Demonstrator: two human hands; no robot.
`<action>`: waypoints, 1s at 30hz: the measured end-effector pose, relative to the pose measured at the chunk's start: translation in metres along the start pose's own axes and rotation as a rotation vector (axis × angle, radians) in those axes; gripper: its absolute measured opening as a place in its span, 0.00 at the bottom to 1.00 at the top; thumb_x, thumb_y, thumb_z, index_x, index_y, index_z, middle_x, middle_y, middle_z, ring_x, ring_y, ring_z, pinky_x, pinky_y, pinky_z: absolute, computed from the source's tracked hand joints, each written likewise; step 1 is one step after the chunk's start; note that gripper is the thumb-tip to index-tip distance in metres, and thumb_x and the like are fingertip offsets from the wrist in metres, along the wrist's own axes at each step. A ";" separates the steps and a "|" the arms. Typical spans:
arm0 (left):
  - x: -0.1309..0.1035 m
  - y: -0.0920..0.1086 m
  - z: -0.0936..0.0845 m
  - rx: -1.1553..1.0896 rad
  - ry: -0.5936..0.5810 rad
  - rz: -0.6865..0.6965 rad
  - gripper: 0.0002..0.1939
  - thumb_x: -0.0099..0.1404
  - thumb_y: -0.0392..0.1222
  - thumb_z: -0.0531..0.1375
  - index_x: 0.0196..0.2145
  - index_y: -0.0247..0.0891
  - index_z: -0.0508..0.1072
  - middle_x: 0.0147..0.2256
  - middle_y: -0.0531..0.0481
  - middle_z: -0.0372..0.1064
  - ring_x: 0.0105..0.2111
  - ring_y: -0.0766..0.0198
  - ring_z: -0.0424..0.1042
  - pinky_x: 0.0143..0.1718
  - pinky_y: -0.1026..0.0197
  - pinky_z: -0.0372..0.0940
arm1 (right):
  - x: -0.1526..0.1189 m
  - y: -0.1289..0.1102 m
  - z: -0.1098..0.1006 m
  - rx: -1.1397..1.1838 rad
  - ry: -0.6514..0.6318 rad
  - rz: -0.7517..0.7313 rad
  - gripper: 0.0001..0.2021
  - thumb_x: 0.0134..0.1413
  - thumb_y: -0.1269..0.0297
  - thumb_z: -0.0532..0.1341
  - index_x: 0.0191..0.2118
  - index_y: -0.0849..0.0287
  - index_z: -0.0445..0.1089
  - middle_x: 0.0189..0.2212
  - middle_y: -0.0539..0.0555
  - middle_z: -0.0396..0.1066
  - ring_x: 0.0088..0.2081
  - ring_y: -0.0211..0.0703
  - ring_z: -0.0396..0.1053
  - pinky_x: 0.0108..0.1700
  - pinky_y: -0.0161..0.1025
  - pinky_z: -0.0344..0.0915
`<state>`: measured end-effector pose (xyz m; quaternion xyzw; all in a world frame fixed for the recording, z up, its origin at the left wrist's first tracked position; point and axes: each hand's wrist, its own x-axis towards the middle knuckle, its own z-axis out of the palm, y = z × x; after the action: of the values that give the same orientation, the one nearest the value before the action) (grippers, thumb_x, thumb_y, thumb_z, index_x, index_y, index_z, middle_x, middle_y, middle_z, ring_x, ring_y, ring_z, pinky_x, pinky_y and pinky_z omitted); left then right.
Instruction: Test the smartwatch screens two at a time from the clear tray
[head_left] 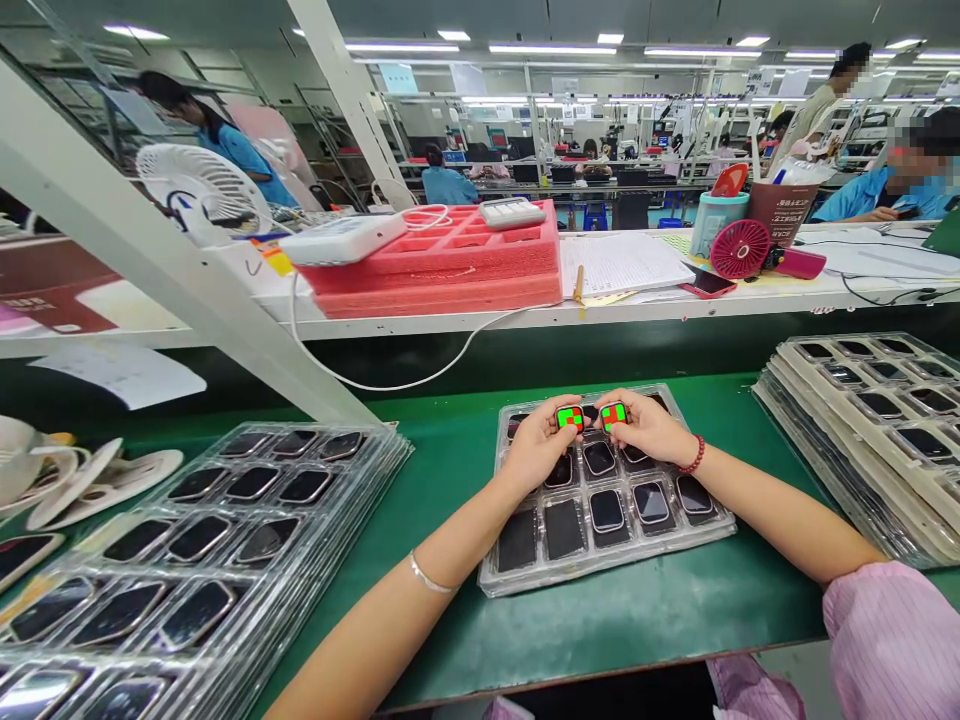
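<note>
My left hand (541, 440) is closed around a smartwatch (569, 418) whose lit screen shows green and red blocks. A second smartwatch (613, 416) with a similar lit pattern is held in my right hand (651, 425), thumb on its lower edge. Both watches are side by side above a clear plastic tray (607, 567). Dark-screened watches, such as this watch (607, 511), sit in the tray's pockets. Two pockets at its front left hold no watch, including this pocket (564, 530). Part of the tray's back rows is hidden behind my hands.
Stacked trays of watches stand at the left (300, 560) and a taller tray stack (840, 440) at the right. A shelf behind carries a red foam block (442, 285), papers (626, 265), a pink fan (740, 249) and a phone (709, 283). A white cable (390, 385) hangs down. Co-workers sit beyond.
</note>
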<state>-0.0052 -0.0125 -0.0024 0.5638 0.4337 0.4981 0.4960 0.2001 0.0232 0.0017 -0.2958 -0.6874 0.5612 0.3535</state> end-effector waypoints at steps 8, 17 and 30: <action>0.000 0.003 0.003 0.006 0.032 0.030 0.16 0.53 0.43 0.67 0.40 0.37 0.73 0.35 0.48 0.76 0.32 0.61 0.75 0.32 0.60 0.69 | 0.000 0.000 -0.003 -0.059 0.011 -0.020 0.15 0.49 0.69 0.62 0.45 0.60 0.67 0.35 0.52 0.74 0.28 0.35 0.68 0.28 0.32 0.67; -0.002 0.007 0.002 0.064 0.053 0.038 0.12 0.57 0.47 0.64 0.35 0.38 0.73 0.27 0.51 0.74 0.25 0.65 0.71 0.26 0.64 0.66 | -0.001 -0.004 -0.002 -0.002 0.024 0.012 0.09 0.57 0.62 0.61 0.40 0.61 0.71 0.30 0.53 0.75 0.28 0.36 0.70 0.27 0.30 0.68; -0.001 0.004 0.002 -0.020 0.051 0.009 0.21 0.54 0.41 0.66 0.46 0.37 0.71 0.36 0.47 0.77 0.26 0.65 0.74 0.22 0.67 0.61 | 0.005 0.005 -0.006 0.048 -0.009 0.018 0.16 0.52 0.72 0.59 0.49 0.59 0.68 0.42 0.54 0.74 0.33 0.36 0.74 0.30 0.31 0.73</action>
<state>-0.0036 -0.0141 0.0017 0.5478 0.4386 0.5190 0.4880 0.2027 0.0316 -0.0018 -0.2908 -0.6727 0.5821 0.3521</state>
